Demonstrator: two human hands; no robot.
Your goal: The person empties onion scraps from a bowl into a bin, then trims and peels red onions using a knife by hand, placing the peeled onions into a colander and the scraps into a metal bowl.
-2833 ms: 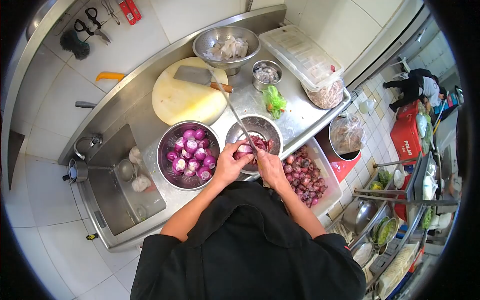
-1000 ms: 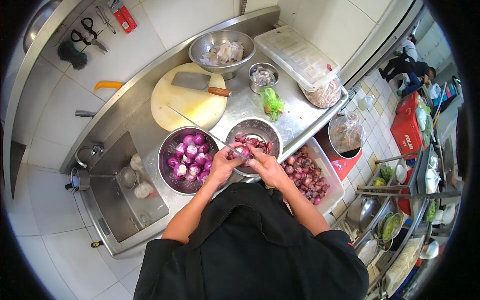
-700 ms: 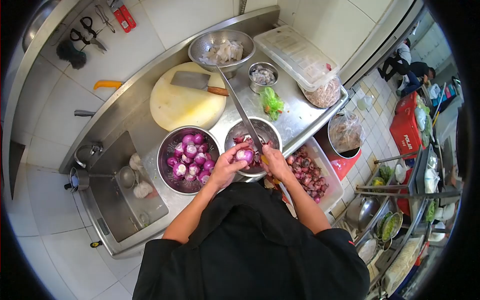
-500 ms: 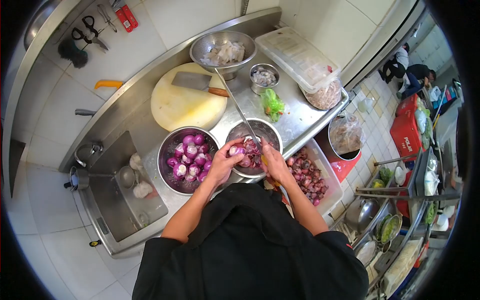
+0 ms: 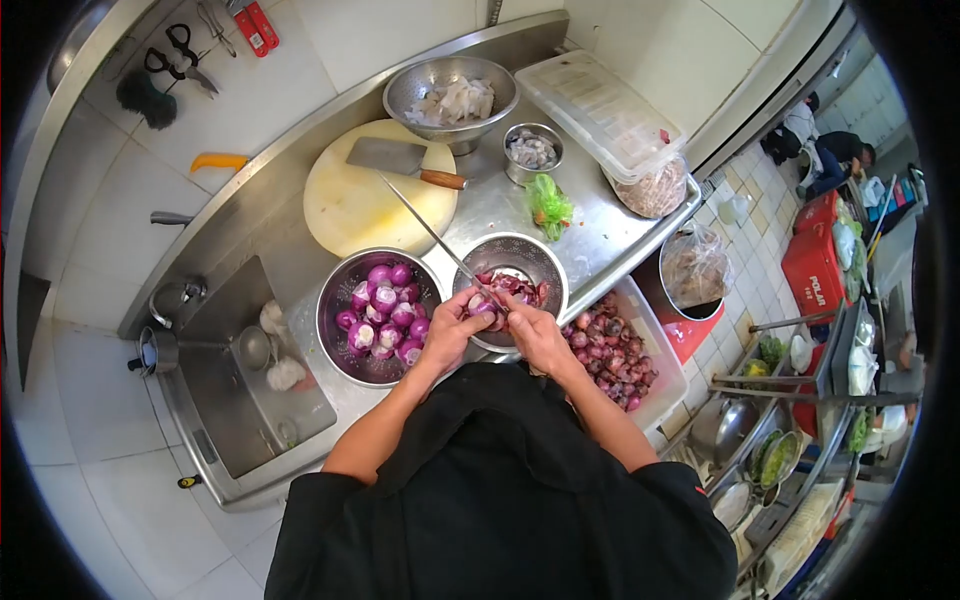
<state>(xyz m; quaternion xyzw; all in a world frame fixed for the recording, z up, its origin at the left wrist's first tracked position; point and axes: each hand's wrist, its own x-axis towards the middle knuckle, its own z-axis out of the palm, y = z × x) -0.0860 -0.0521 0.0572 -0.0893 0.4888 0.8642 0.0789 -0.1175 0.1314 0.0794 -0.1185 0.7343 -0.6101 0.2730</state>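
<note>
Left hand (image 5: 447,328) closed round purple onion (image 5: 481,304); right hand (image 5: 538,336) grips long steel knife (image 5: 430,233), blade slanting forward-left beside onion.

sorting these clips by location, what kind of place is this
Most likely a commercial kitchen: a long steel counter with a built-in sink, a large round chopping board bearing a cleaver, and a whole tub of onions.
</note>
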